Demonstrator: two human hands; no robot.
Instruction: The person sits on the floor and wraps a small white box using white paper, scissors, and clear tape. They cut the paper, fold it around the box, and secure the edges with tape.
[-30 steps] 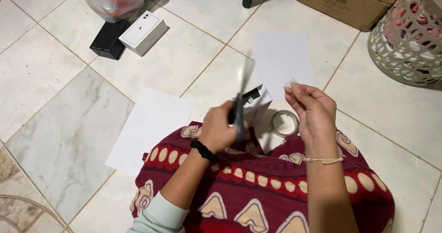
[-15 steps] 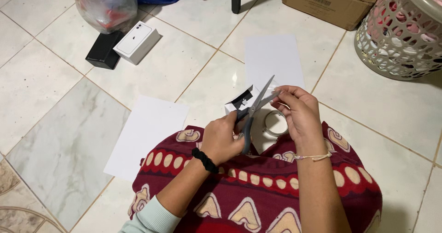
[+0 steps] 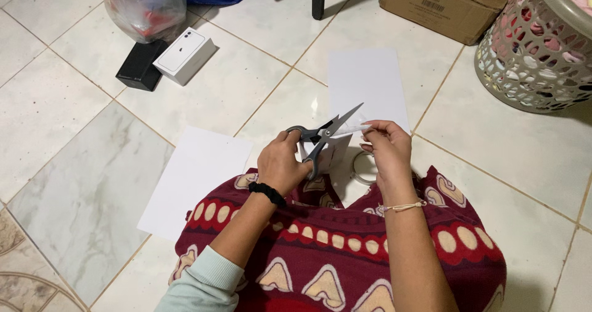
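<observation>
Now floor: I'm seeing marble tiles (image 3: 74, 139) lying under two white paper sheets (image 3: 194, 182).
Left hand (image 3: 282, 164): gripping open scissors (image 3: 324, 136).
Right hand (image 3: 385, 151): pinching a clear tape strip (image 3: 353, 128).

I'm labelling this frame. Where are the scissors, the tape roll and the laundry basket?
scissors (image 3: 325, 134): head view, at the pivot where the blades cross.
tape roll (image 3: 356, 170): head view, on its left rim.
laundry basket (image 3: 524, 59): head view, on its latticed wall.
</observation>
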